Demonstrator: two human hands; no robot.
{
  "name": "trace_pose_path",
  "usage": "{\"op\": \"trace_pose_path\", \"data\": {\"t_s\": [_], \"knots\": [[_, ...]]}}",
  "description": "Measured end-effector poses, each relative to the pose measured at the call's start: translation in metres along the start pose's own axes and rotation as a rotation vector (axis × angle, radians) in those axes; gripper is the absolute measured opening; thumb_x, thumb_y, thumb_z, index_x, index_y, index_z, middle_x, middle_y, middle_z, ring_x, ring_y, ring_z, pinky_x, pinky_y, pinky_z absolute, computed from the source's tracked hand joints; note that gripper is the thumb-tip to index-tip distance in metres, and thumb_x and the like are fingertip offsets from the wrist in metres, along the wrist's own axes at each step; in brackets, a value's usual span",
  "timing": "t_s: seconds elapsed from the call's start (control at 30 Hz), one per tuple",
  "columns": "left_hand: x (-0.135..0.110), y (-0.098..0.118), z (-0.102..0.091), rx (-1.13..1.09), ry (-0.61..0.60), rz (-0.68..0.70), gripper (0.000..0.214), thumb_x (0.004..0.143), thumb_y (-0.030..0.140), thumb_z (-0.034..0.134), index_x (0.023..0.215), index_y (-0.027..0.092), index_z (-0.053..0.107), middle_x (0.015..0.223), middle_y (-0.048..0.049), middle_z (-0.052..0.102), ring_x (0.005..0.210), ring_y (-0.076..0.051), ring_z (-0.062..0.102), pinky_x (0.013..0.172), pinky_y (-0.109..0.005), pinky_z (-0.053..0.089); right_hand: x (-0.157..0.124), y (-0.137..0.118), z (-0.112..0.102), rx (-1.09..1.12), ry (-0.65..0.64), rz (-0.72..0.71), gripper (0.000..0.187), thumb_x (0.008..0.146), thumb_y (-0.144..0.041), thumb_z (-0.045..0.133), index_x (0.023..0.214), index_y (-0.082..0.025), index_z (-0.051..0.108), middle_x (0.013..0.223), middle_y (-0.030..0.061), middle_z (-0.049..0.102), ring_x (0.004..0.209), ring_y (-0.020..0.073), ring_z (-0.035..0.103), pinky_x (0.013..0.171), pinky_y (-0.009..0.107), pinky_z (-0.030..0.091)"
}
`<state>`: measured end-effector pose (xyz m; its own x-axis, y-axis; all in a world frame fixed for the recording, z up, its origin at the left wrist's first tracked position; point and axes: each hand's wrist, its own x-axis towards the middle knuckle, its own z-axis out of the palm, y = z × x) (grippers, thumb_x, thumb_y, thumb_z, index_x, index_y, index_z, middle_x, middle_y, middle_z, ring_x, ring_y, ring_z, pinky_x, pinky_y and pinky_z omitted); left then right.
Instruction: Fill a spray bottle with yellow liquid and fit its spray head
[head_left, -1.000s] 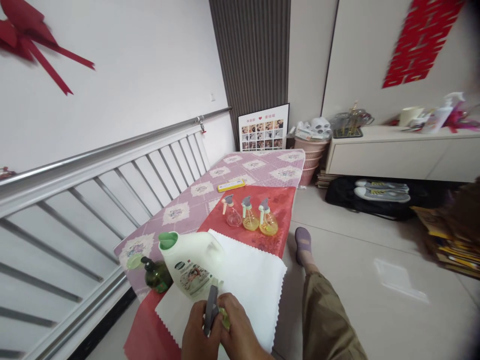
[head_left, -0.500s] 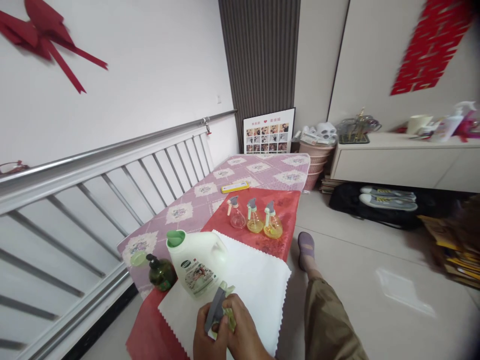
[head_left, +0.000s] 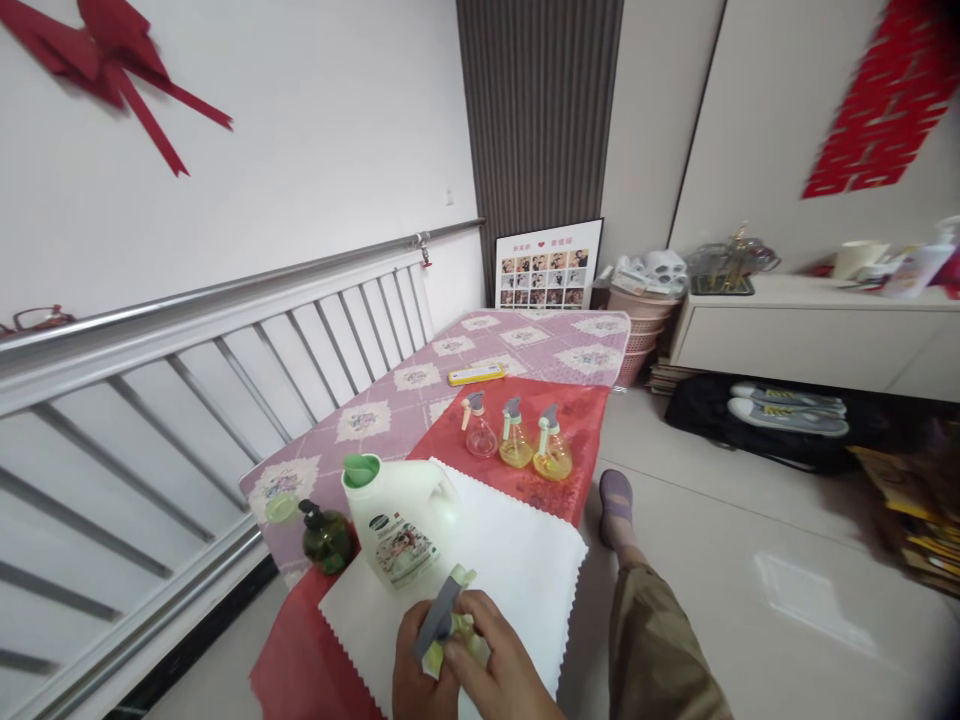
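Hands: our left hand (head_left: 415, 668) and right hand (head_left: 499, 665) grip the spray head (head_left: 442, 617), bottom centre.
Jug: white detergent jug (head_left: 395, 520) just above them.

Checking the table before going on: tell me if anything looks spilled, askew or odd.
No spill shows. One oddity: the big white detergent jug stands open, its green cap lying apart on the pink cloth. Both hands, left hand and right hand, hold a small spray bottle.

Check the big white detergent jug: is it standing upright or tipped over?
Upright. The detergent jug stands on its base on the white cloth, its green spout at the top.
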<state>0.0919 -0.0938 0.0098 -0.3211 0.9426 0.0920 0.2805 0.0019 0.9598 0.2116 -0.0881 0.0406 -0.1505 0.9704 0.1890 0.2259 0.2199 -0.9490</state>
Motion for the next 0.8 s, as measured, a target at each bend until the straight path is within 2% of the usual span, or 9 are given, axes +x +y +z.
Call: {"op": "trace_pose_path", "data": {"t_s": [0.13,0.27,0.37,0.5,0.57,0.7,0.8], "knots": [[0.003,0.000,0.000,-0.010,-0.048,0.016,0.036,0.073,0.041,0.063,0.103,0.022,0.064,0.102,-0.0052,0.072,0.099,-0.025,0.069,0.086,-0.035,0.054,0.006,-0.003,0.015,-0.057,0.094,0.119,0.020,0.067,-0.012,0.058,0.084,-0.022,0.056,0.090,0.0023,0.058,0.086,0.0216,0.061,0.078,0.034,0.049],[0.004,-0.002,0.002,0.044,-0.030,0.090,0.032,0.077,0.036,0.059,0.105,0.022,0.065,0.105,-0.0065,0.071,0.102,-0.024,0.067,0.093,-0.036,0.052,0.010,0.010,0.029,0.006,0.196,0.115,0.018,0.066,-0.011,0.055,0.079,-0.023,0.057,0.087,0.0007,0.055,0.085,0.0204,0.060,0.076,0.031,0.049],[0.001,-0.006,0.005,0.048,-0.008,0.119,0.035,0.079,0.035,0.056,0.109,0.020,0.064,0.113,-0.0102,0.070,0.111,-0.025,0.065,0.099,-0.037,0.051,0.011,0.019,0.031,0.055,0.212,0.093,0.016,0.066,-0.013,0.053,0.078,-0.023,0.059,0.088,0.0012,0.055,0.085,0.0197,0.059,0.073,0.030,0.049],[-0.002,-0.015,0.009,0.021,0.052,-0.011,0.044,0.080,0.034,0.054,0.120,0.016,0.057,0.125,-0.0151,0.067,0.118,-0.028,0.063,0.104,-0.042,0.050,0.012,0.013,0.021,0.044,0.155,0.110,0.016,0.068,-0.014,0.051,0.079,-0.023,0.060,0.092,0.0026,0.059,0.092,0.0210,0.062,0.077,0.031,0.050],[-0.001,-0.021,0.007,0.007,0.015,-0.053,0.048,0.079,0.033,0.055,0.123,0.015,0.056,0.129,-0.0170,0.066,0.122,-0.029,0.062,0.106,-0.046,0.049,0.014,0.003,0.012,0.013,0.091,0.130,0.018,0.071,-0.015,0.050,0.083,-0.022,0.062,0.094,0.0033,0.061,0.095,0.0216,0.063,0.080,0.032,0.049],[0.003,-0.028,0.002,-0.022,-0.092,-0.053,0.051,0.078,0.031,0.061,0.126,0.015,0.056,0.135,-0.0193,0.063,0.127,-0.031,0.060,0.110,-0.048,0.048,0.020,-0.013,-0.004,-0.054,-0.059,0.130,0.020,0.079,-0.022,0.053,0.092,-0.022,0.068,0.097,0.0050,0.065,0.095,0.0228,0.065,0.081,0.035,0.051],[0.003,-0.027,0.003,-0.036,-0.101,-0.011,0.050,0.080,0.027,0.058,0.129,0.013,0.055,0.133,-0.0197,0.063,0.126,-0.029,0.061,0.109,-0.046,0.049,0.022,-0.014,-0.011,-0.056,-0.127,0.082,0.021,0.085,-0.028,0.054,0.099,-0.023,0.069,0.102,0.0064,0.066,0.098,0.0235,0.065,0.084,0.037,0.053]]}}
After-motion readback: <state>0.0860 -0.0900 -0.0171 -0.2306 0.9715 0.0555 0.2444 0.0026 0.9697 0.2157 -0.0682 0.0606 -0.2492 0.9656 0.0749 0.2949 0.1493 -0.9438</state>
